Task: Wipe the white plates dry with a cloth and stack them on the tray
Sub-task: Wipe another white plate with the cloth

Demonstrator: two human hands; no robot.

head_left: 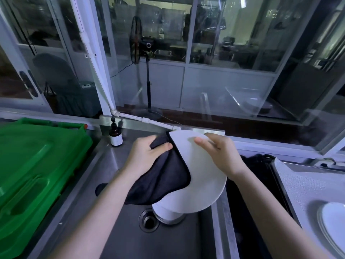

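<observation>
A white plate point(203, 171) is held over the sink point(119, 212), tilted so one broad face turns up toward the camera; whether that face is the top or the underside cannot be told. Its far rim sits just beyond the fingertips of both hands and its near rim hangs lower, toward the wrists. The right hand point(222, 154) rests across the plate's upper right, fingers point(202, 142) stretched flat and close together over the face, pointing left; whether a thumb hooks behind the rim is hidden. The left hand point(147, 152) is closed on a dark cloth point(164, 176), thumb on top pinching a fold at the plate's far-left rim. From those fingers the cloth drapes down and right, covering the plate's left part and hiding that edge. Below the plate, under the heel of the right hand, a stack of plates point(168, 214) sits in the sink beside the drain point(148, 220), mostly hidden, so their number is unclear. Well right of the right wrist, a tray point(302, 184) holds more plates point(334, 221), cut off by the frame edge. Left of the left fingers stands a brown bottle point(115, 135), and farther left a green crate point(35, 165), also cut off.
</observation>
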